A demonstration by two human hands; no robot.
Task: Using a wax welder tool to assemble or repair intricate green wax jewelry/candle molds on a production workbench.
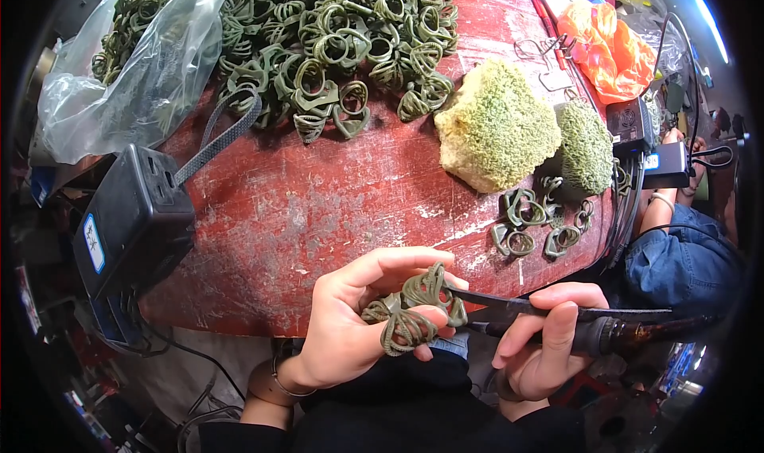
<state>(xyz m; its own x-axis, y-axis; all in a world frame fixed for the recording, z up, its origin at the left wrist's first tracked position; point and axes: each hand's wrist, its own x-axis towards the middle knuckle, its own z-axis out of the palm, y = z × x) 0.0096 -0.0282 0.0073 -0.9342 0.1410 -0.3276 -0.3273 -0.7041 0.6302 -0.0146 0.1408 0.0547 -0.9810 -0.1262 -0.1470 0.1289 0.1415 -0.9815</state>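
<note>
My left hand [358, 314] is closed around a cluster of dark olive-green ring-shaped pieces [406, 329], with curved ribs and openings, just beyond the near table edge. Held in my right hand [549, 341] is a long flat dark strip tool [637, 312], whose left end reaches the pieces. A second dark rod with a mottled brown handle [668, 333] runs just below it by the same hand; whether I grip both is unclear. A few loose green pieces [521, 242] lie on the red scuffed table [278, 206] beyond my right hand.
A heap of green pieces [342, 39] and a clear bag [111, 95] cover the back left. A black power bank [127, 214] stands left. Two rough greenish blocks [497, 123], an orange bag [605, 47] and cabled devices [660, 158] are right, beside another person's arm and blue-clothed leg [676, 262].
</note>
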